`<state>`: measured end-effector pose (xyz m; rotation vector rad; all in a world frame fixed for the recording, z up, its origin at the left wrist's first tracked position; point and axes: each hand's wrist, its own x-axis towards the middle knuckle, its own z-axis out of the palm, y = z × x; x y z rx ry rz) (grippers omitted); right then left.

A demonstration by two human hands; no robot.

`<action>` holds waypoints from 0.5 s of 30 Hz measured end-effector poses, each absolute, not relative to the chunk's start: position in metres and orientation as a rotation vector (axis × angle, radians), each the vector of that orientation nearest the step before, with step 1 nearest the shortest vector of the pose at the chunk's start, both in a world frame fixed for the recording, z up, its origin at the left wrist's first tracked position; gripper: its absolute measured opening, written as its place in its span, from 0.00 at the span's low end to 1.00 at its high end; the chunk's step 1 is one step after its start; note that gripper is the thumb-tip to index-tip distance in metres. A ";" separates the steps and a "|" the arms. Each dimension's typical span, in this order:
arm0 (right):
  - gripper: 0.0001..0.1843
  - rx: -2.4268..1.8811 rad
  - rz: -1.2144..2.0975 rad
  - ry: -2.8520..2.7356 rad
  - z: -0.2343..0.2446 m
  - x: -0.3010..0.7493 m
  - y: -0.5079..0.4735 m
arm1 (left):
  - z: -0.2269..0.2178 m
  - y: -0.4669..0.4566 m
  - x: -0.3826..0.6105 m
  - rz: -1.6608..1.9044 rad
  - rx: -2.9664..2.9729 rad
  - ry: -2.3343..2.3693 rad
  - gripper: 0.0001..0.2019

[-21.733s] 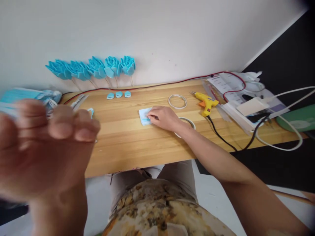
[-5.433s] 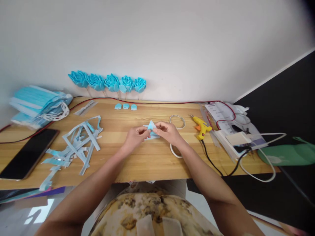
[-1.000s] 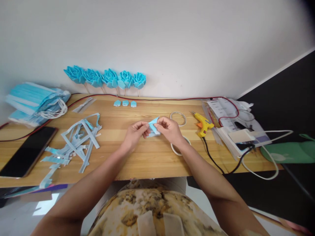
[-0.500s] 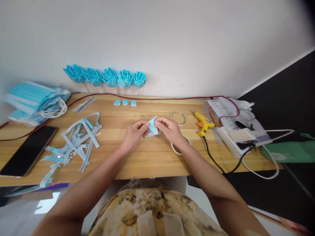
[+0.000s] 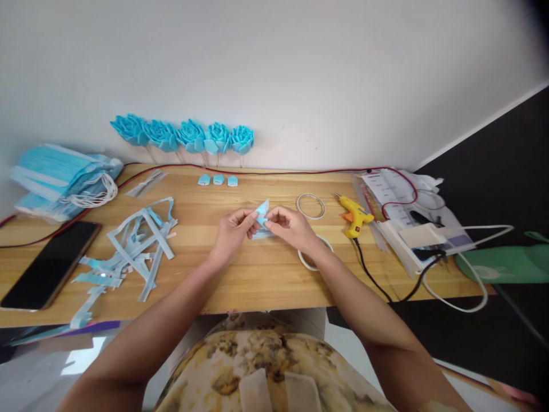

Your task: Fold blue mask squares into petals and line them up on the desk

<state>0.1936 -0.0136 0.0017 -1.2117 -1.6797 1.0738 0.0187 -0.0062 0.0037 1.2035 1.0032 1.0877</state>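
Note:
Between my two hands, just above the wooden table (image 5: pixel 214 280), is a small folded piece of light blue mask fabric (image 5: pixel 262 213) with a pointed top. My left hand (image 5: pixel 237 229) pinches its left side between thumb and fingers. On the other side, my right hand (image 5: pixel 289 226) grips its right edge, thumb pressed toward the middle. More blue fabric (image 5: pixel 262 234) shows below the fingers; I cannot tell whether it is the same piece. Three small folded blue petals (image 5: pixel 218 179) lie in a row behind my hands.
Several blue fabric flowers (image 5: pixel 191 136) on sticks lean against the wall. At left are a pack of masks (image 5: pixel 51 177), a phone (image 5: pixel 49 266) and cut strips (image 5: pixel 137 246). Tape rings (image 5: pixel 311 216), a yellow glue gun (image 5: pixel 355 215) and a power strip (image 5: pixel 401 246) with cables are at right.
The folded fabric has turned and its point stands a little further left. My right thumb and fingers have shifted lower onto the fabric, while my left hand keeps its pinch.

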 end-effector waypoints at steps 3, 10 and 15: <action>0.06 -1.207 1.016 -1.669 0.000 0.194 -0.013 | 0.003 -0.006 0.019 1.076 1.191 1.006 0.13; 0.04 -1.201 0.958 -1.655 0.002 0.193 -0.014 | 0.003 -0.006 0.019 1.052 1.166 1.024 0.13; 0.03 -1.182 0.931 -1.634 0.004 0.191 -0.014 | 0.005 -0.006 0.019 1.033 1.169 1.035 0.13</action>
